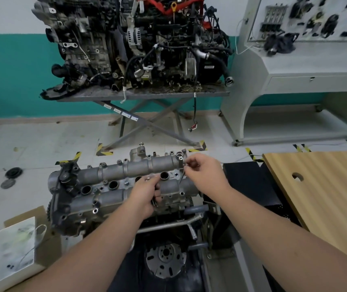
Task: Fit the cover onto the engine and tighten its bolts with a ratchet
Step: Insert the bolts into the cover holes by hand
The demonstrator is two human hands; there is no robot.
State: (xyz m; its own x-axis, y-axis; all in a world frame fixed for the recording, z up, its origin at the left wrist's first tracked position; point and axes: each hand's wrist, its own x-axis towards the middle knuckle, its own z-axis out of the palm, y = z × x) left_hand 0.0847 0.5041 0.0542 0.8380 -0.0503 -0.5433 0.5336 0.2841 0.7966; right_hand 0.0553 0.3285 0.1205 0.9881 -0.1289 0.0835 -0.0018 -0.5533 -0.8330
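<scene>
The grey metal cover [113, 173] lies along the top of the engine [168, 209] in front of me, with round plug holes down its middle. My left hand [147, 194] rests over the cover's middle, fist closed around several dark bolts [154, 202]. My right hand [204, 171] hovers at the cover's far right end, fingertips pinching a thin bolt [182, 175] that points down at a hole there. No ratchet shows in view.
A wooden board [324, 194] with a hole lies to the right. A cardboard box with a white bag [12, 249] sits at lower left. Another engine [139, 43] stands on a scissor stand [147, 95] across the floor, beside a grey display bench [294, 66].
</scene>
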